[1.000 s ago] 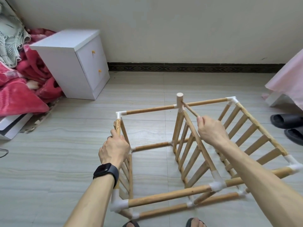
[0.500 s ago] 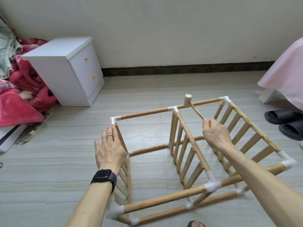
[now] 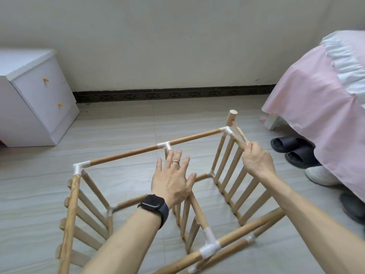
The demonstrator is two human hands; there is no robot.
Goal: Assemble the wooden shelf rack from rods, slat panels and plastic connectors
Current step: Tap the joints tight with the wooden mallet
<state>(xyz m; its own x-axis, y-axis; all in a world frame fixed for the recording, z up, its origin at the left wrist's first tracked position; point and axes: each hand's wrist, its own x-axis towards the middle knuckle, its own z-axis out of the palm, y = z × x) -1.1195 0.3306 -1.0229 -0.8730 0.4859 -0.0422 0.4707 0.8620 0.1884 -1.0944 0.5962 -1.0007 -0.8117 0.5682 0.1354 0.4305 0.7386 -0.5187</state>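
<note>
Looking down on the rack [image 3: 189, 139], set on the floor [image 3: 118, 125] between cabinet [image 3: 39, 99] and bed [image 3: 316, 95], three slat panels joined by rods and white plastic pieces; appears nearly whole. Holding a mallet [image 3: 231, 116] in the right hand [image 3: 256, 161], fingers curled round the thin handle, head poised just above the far right connector [image 3: 227, 131]; probably about to tap that joint home. Reaching with the left hand [image 3: 171, 182], fingers spread wide and holding nothing, over the middle panel [image 3: 197, 212]; cannot tell whether touching. Likely light for its bulk, stiff along each rod yet prone to rack at the press-fit joints; smooth wood, liable to slide on tile. Best taken by a rod close to a joint, never by a thin slat; brace the middle panel near the T-piece [image 3: 166, 145] while striking; tap squarely and gently, since plastic may crack or a rod pop loose elsewhere.
</note>
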